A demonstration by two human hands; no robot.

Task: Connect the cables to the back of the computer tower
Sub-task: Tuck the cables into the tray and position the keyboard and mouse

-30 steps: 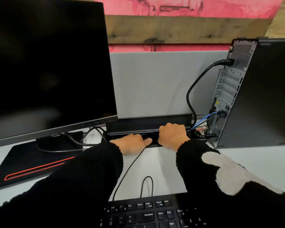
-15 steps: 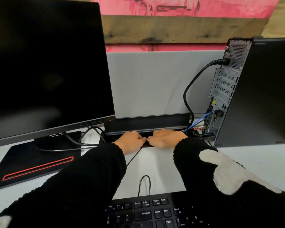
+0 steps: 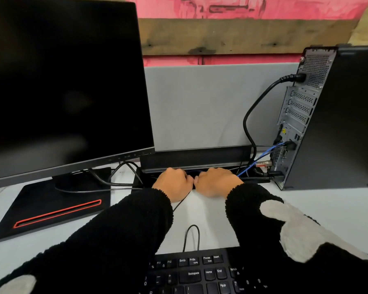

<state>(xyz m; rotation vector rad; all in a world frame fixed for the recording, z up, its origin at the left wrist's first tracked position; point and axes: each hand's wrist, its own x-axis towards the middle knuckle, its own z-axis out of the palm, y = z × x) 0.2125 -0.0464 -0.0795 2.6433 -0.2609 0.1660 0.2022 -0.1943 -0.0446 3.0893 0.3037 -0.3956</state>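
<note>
Together, head view only:
Left hand (image 3: 174, 183): knuckles up at the front lip of the cable tray (image 3: 200, 160), fingers curled down into the slot; whether anything is gripped cannot be told, fingertips hidden.
Right hand (image 3: 218, 182): just beside the left hand, nearly touching it, likewise curled over the tray's edge; hold cannot be told.
Sleeves: black and fuzzy with pale grey patches, reaching forward over the desk (image 3: 327, 200).
Computer tower (image 3: 348, 119): upright right of the tray, rear panel turned toward the tray.
Black power cable (image 3: 251, 115): plugged in near the top of the tower's rear panel, looping down to the tray's right end.
Blue cable (image 3: 261, 159): running from the low ports on the tower's back down into the tray, right of the right hand.
Other plugs: a silver-ended connector and a black one low at the tower's back, right of the tray; seating too small to tell.
Thin black cable (image 3: 180, 205): passing from under the left hand toward the keyboard (image 3: 196, 274), which lies in front of the tray.
Monitor (image 3: 62, 85): dark screen, left of the tray, on a black base with a red stripe.
Grey partition (image 3: 200, 102): upright directly behind the tray.
</note>
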